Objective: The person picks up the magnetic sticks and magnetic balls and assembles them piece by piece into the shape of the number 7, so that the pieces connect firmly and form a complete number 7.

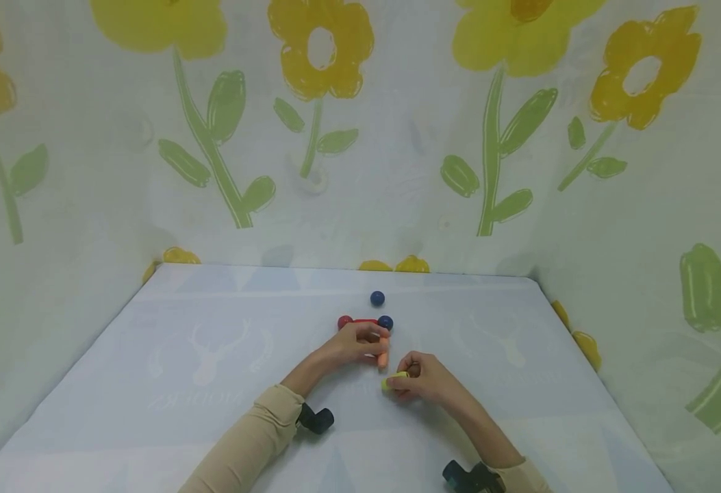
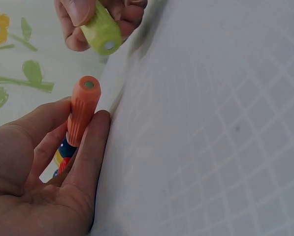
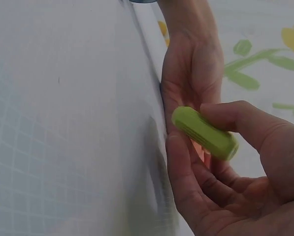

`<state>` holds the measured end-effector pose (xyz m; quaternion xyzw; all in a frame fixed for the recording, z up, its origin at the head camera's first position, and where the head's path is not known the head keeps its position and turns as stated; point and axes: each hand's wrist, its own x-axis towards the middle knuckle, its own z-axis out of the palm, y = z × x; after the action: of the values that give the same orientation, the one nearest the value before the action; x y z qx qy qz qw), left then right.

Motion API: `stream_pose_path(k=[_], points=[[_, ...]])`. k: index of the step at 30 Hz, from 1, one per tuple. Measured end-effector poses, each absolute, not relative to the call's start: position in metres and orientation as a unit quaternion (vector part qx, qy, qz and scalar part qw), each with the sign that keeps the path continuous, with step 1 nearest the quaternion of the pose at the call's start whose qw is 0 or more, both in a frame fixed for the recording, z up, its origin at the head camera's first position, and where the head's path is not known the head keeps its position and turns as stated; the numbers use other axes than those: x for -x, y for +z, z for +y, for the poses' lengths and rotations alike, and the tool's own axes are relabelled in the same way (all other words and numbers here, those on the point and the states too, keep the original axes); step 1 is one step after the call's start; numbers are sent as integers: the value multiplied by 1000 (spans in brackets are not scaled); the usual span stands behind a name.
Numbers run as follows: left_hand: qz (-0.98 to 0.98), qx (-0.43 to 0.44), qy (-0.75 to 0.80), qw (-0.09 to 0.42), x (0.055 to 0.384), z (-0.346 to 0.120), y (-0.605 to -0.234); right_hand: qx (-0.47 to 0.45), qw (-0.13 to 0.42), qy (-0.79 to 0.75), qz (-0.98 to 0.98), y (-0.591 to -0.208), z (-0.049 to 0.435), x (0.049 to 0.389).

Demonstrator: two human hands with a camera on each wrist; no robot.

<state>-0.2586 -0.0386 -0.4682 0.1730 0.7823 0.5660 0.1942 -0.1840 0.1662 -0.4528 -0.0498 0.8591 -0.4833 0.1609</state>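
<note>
My left hand (image 1: pixel 355 344) pinches the orange rod (image 2: pixel 82 115). Aslant near its closer end, my right hand (image 1: pixel 424 378) holds the green rod (image 3: pixel 204 134).

left hand (image 1: pixel 355 342): pinches orange rod (image 1: pixel 383 359) | right hand (image 1: pixel 426 378): pinches yellow-green rod (image 1: pixel 394 381) near orange rod's near end | beyond left hand: red ball (image 1: pixel 344 322), red rod (image 1: pixel 365 320), blue ball (image 1: pixel 386 322) in a row | farther back, apart: second blue ball (image 1: pixel 377 298) | pale table (image 1: pixel 120 383), flower-printed backdrop (image 1: pixel 366 205) | beige sleeves (image 1: pixel 243 438), black wrist devices (image 1: pixel 318 420)
</note>
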Motion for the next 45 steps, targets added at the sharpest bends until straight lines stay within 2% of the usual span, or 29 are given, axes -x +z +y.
stream_pose_path(k=[11,25,45], points=[[779,-174,568,198,260,-40,-469,56,122,-446,885,-450,163,185],[786,-166,559,205,259,-39,-468,68,185,-491,849,-452,163,185],[775,-172,572,208,259,-39,-468,24,206,-528,823,-462,158,189]])
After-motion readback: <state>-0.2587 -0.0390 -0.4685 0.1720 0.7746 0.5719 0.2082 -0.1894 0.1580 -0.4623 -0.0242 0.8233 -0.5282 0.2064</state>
